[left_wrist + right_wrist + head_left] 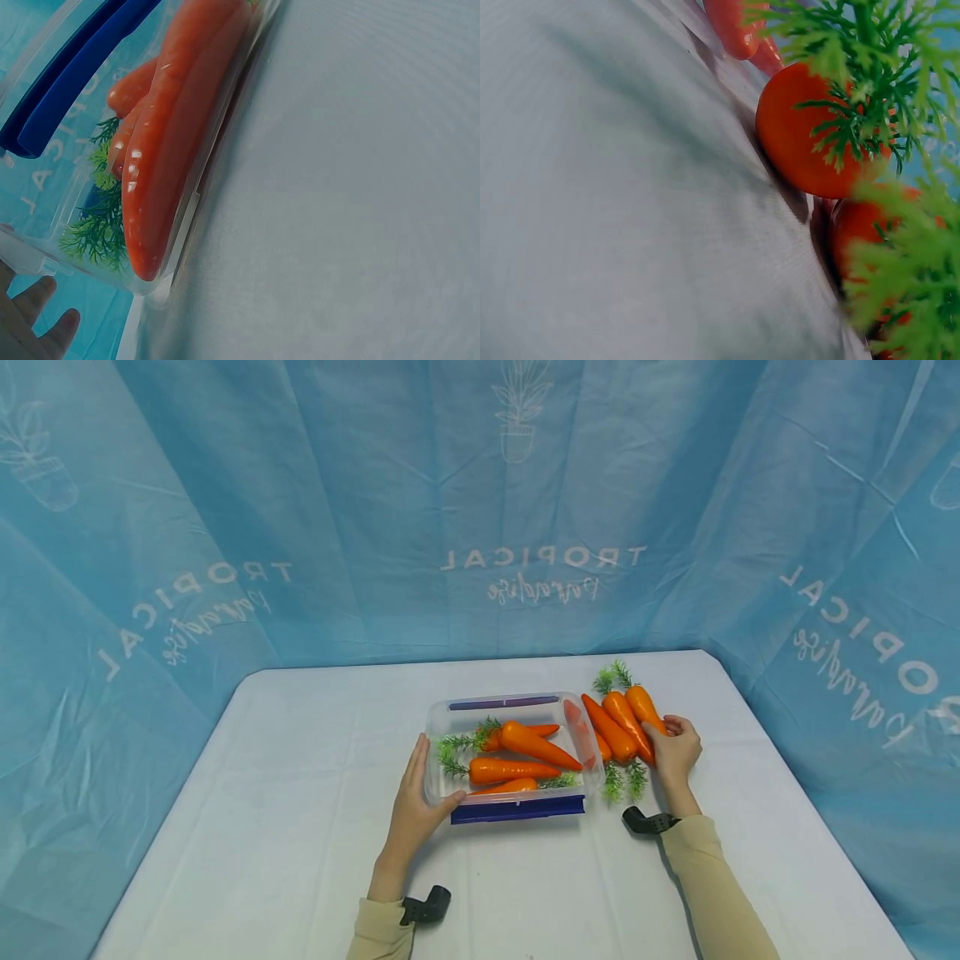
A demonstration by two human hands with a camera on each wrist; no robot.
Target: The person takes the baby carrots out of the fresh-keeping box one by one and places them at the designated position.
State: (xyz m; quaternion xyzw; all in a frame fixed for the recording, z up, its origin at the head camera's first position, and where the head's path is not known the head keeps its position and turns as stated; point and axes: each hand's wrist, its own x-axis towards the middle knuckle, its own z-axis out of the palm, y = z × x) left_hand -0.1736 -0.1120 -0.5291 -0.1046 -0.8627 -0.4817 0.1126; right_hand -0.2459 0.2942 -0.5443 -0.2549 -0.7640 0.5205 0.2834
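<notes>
My left hand (420,806) rests at the near left corner of a clear plastic box (588,743) with blue clips. Its fingers lie straight along the left wall, and the thumb touches the front rim. Inside the box lie several orange carrots (512,770) with green tops, seen through the wall in the left wrist view. To the right of the box, my right hand (677,752) pinches the tapered end of the rightmost carrot (642,703) between thumb and fingers. Other loose carrots (609,731) lie beside it; their leafy tops (866,90) fill the right wrist view.
A white cloth covers the table (315,760). Blue printed curtains (390,510) hang behind it and on both sides. Each wrist wears a black camera mount (427,906). The loose carrots lie close against the box's right wall.
</notes>
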